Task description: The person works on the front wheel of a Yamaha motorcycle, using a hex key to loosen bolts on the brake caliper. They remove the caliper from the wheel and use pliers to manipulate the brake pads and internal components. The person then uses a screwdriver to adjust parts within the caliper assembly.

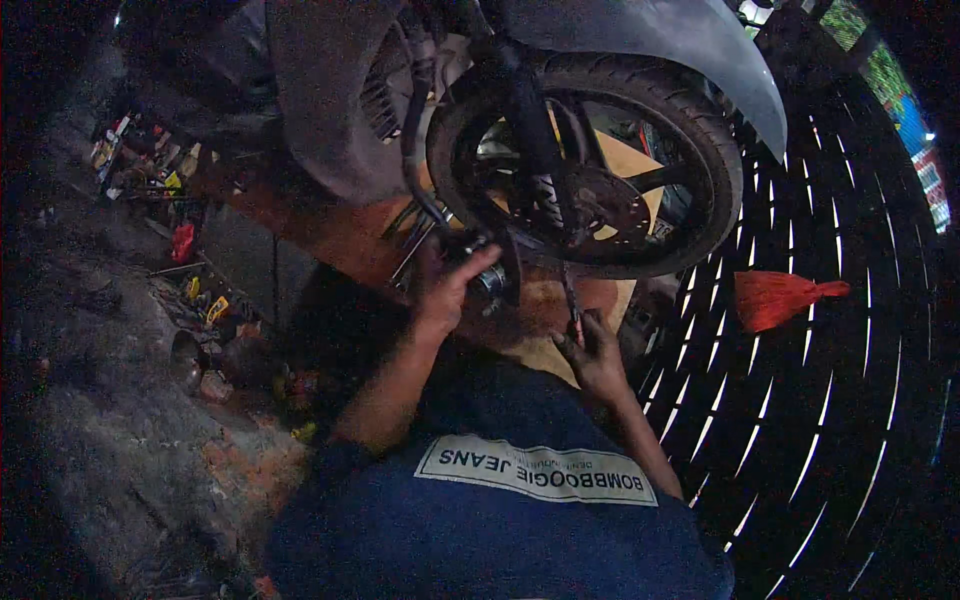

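Observation:
Near the middle, my left hand (447,293) is closed around a dark metal part that looks like a brake caliper (488,281), beside the lower left of a scooter's front wheel (735,185). Its thumb points right across the part. My right hand (598,362), lower right of it, grips the lower end of a slim bar-like tool (573,298), whose upper end reaches the tyre's bottom edge; its exact kind is too dark to tell. A brake disc (625,215) and the dark fork leg (535,130) show at the wheel's hub.
The scooter's grey bodywork (335,110) rises on the left, its front mudguard (690,40) above the wheel. Cardboard (540,355) lies beneath. Small parts and tools (150,165) litter the far left. A red fan-shaped object (780,300) lies on the slatted surface at right (800,420).

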`<move>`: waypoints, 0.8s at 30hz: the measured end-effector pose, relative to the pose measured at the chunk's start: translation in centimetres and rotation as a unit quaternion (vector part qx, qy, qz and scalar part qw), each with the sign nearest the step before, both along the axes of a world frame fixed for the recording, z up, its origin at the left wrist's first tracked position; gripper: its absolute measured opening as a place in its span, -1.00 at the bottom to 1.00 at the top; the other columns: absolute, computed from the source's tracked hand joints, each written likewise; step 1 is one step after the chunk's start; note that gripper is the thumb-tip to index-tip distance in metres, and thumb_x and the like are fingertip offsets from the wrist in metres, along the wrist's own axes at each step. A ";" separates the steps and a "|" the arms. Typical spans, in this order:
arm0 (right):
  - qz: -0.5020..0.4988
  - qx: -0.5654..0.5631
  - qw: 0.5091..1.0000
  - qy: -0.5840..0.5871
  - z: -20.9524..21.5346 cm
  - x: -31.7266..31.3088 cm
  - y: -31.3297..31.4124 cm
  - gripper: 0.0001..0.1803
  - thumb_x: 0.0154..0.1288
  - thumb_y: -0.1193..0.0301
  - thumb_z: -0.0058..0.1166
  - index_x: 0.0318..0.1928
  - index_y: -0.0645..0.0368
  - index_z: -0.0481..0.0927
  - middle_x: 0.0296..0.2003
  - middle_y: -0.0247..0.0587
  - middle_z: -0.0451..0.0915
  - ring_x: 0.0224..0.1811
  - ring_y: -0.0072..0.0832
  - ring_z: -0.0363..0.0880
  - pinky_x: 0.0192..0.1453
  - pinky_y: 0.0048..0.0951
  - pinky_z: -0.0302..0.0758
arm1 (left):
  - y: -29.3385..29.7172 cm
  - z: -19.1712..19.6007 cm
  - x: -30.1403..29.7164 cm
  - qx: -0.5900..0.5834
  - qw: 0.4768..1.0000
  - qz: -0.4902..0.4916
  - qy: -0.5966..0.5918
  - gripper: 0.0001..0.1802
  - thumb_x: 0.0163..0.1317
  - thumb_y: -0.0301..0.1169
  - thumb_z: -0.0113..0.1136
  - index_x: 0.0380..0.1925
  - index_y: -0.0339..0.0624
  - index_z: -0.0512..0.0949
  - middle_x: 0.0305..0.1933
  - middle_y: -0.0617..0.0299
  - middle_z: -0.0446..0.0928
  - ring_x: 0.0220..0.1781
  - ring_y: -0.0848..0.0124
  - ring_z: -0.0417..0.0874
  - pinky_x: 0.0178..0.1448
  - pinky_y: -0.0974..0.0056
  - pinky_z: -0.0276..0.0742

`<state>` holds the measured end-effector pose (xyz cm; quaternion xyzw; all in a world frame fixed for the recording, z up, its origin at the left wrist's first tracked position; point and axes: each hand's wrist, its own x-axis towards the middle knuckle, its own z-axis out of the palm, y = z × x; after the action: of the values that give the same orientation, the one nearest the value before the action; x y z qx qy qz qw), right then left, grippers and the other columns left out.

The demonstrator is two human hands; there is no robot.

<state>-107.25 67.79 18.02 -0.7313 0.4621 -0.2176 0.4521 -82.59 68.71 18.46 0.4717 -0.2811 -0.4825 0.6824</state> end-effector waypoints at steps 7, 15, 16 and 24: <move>-0.011 0.019 0.999 -0.032 -3.9 -1.1 1.2 -0.69 0.24 0.28 0.15 -0.30 0.30 0.43 -0.39 -0.27 0.34 -0.35 -0.51 0.31 -0.21 -0.48 0.30 | -0.2 0.0 0.8 0.071 0.984 -0.031 -0.161 -0.28 -0.01 -0.25 0.41 0.10 -0.31 0.30 0.06 0.07 0.45 0.11 0.21 0.47 0.23 0.16 0.31; 0.006 0.098 0.995 -0.010 -2.0 -0.8 1.3 -0.62 0.23 0.18 0.13 -0.23 0.30 0.49 -0.41 -0.25 0.41 -0.35 -0.48 0.35 -0.20 -0.43 0.35 | -1.1 0.3 2.1 0.097 0.949 -0.052 -0.295 -0.19 0.03 -0.22 0.39 0.20 -0.34 0.20 0.18 0.01 0.37 0.18 0.17 0.43 0.24 0.17 0.32; 0.011 0.099 0.995 -0.007 -2.2 -0.9 1.2 -0.63 0.24 0.20 0.13 -0.23 0.30 0.50 -0.39 -0.23 0.43 -0.33 -0.48 0.38 -0.18 -0.43 0.36 | -1.2 0.6 2.2 0.084 0.948 -0.079 -0.297 -0.21 0.03 -0.23 0.39 0.18 -0.33 0.23 0.17 0.02 0.37 0.16 0.18 0.45 0.23 0.17 0.33; 0.078 0.109 0.990 0.036 0.0 -0.1 0.9 -0.64 0.21 0.28 0.16 -0.10 0.29 0.53 -0.27 -0.11 0.56 -0.17 -0.39 0.52 -0.02 -0.36 0.42 | -1.4 -1.7 3.6 0.067 0.970 -0.144 -0.182 -0.37 0.03 -0.31 0.38 0.09 -0.26 0.37 0.08 0.15 0.44 0.10 0.28 0.46 0.19 0.19 0.34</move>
<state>-107.39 68.72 17.99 -0.7190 0.4400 -0.1037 0.5279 -78.96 67.27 16.73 0.5508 -0.4323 -0.5000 0.5096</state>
